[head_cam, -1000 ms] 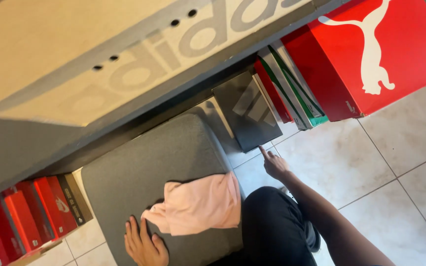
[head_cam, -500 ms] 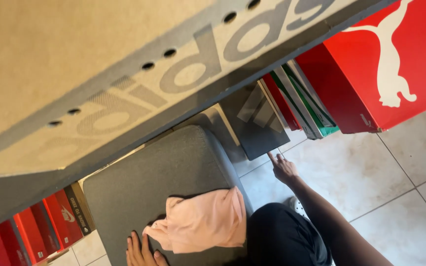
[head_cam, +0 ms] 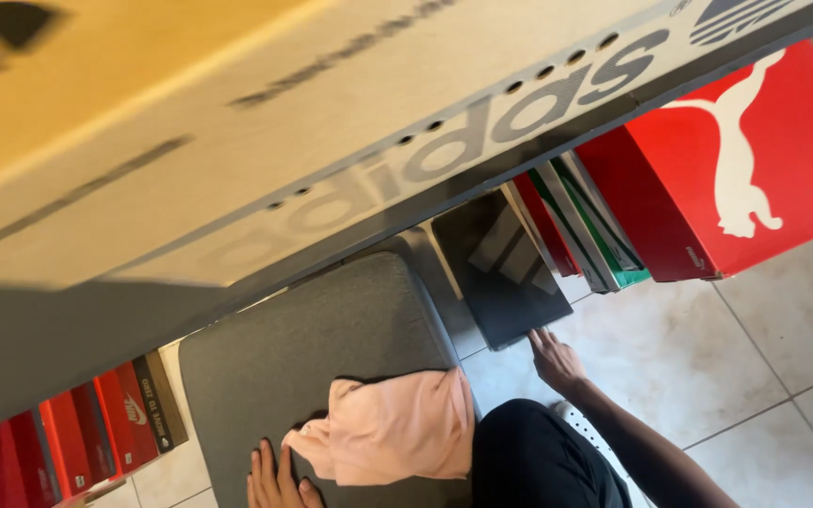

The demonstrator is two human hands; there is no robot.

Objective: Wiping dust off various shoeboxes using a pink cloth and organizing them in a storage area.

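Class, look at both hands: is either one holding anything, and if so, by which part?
Neither holds anything. The right hand touches the near corner of the black shoebox; the left hand rests flat on the grey cushioned seat.

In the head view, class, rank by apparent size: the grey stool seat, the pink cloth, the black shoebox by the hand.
1. grey stool seat, clearly largest.
2. pink cloth and black shoebox: look alike in area, so left unranked.
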